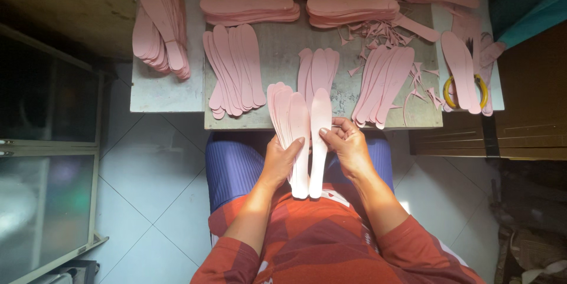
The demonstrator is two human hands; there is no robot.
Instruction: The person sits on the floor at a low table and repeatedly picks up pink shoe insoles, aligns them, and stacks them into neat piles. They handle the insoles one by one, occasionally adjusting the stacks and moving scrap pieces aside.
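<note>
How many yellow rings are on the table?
1. The yellow ring lies at the right end of the table, partly under pink insoles. More could be hidden beneath the piles.

- Left hand (282,160): raised in front of the torso, palm turned inward, fingers extended upward and closed in a grip; index fingertip uppermost.
- Right hand (348,145): level with the left, just beside it, fingers curled inward toward the left hand, thumb and fingertips pinched.
- Both forearms bare, angled inward from the elbows, converging at the hands.
- Red sleeves cover both upper arms.
- Wrists straight; hands close together, not touching.
</note>
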